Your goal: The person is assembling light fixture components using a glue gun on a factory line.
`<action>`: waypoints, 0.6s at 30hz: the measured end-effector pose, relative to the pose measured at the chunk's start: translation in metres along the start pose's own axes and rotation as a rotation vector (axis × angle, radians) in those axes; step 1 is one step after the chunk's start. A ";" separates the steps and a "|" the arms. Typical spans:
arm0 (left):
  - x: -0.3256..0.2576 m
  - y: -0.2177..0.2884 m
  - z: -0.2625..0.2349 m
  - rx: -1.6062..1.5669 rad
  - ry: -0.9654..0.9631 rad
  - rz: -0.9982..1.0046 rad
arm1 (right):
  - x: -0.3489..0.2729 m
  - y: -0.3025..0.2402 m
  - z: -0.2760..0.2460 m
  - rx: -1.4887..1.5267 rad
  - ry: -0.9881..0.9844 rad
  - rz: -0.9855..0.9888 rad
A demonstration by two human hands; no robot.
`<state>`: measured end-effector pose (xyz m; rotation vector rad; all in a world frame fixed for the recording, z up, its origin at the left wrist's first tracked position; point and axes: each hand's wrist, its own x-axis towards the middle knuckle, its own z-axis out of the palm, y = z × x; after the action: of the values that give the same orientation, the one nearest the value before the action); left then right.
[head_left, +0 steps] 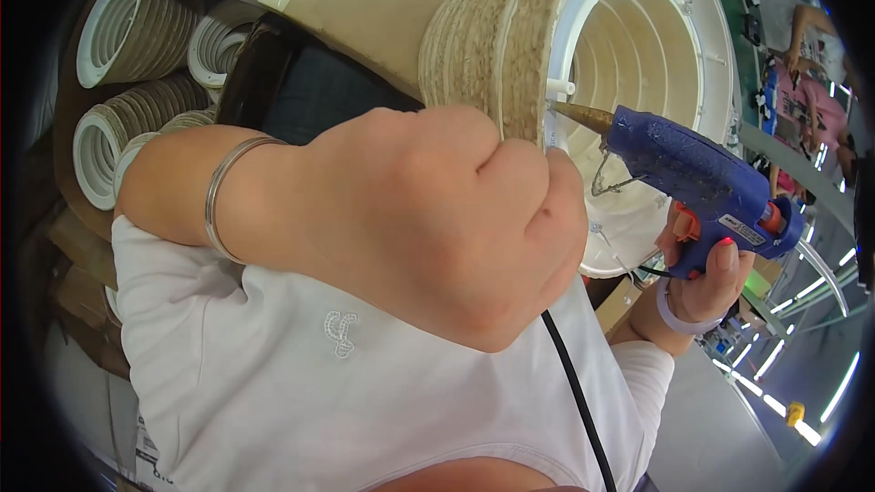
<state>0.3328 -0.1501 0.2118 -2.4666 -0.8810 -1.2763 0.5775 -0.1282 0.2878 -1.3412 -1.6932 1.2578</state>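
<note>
Grip the blue glue gun (702, 173) by its handle in the right hand (706, 278), at the right of the frame, fingers closed round it and near the orange trigger (685, 223). Aim the nozzle (583, 116) at the white ring (583, 9) on the mouth of the ribbed cylinder (483, 46), set at the upper centre of the frame with its open end facing right. Cannot tell whether touching or just short; best to seat the tip squarely on the joint before squeezing. Probably steady the cylinder with the left hand (447, 219), large in the middle of the frame, fingers curled under beside the lower edge; cannot tell how far closed or whether holding anything, with fingertips hidden. Squeeze lightly and evenly, for a thin bead rather than a blob, and avoid smearing the white peg (562, 87) just beside the tip. Mind the left knuckles near a probably hot nozzle, likely the chief risk here. Watch the wire stand (602, 180) below the nozzle for snagging on the ring, and leave slack in the black cable (581, 392) at the lower centre of the frame.
</note>
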 end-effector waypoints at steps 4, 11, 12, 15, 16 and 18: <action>0.000 0.000 0.000 -0.069 -0.048 0.004 | 0.000 -0.002 0.001 -0.016 -0.005 -0.004; -0.003 0.000 0.001 -0.107 -0.025 -0.058 | 0.004 -0.004 0.005 0.001 0.004 -0.042; -0.003 0.000 0.001 -0.107 -0.026 -0.059 | 0.004 -0.003 0.005 0.005 0.008 -0.043; -0.002 -0.003 0.000 -0.110 -0.025 -0.012 | 0.003 -0.001 0.002 0.014 0.024 -0.045; -0.001 -0.003 0.000 -0.115 -0.028 -0.009 | 0.002 -0.001 0.001 0.019 0.034 -0.046; -0.002 -0.002 0.000 -0.120 -0.033 -0.009 | 0.001 0.000 0.001 0.021 0.027 -0.046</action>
<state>0.3306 -0.1495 0.2104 -2.5850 -0.8474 -1.3314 0.5763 -0.1274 0.2874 -1.2948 -1.6783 1.2228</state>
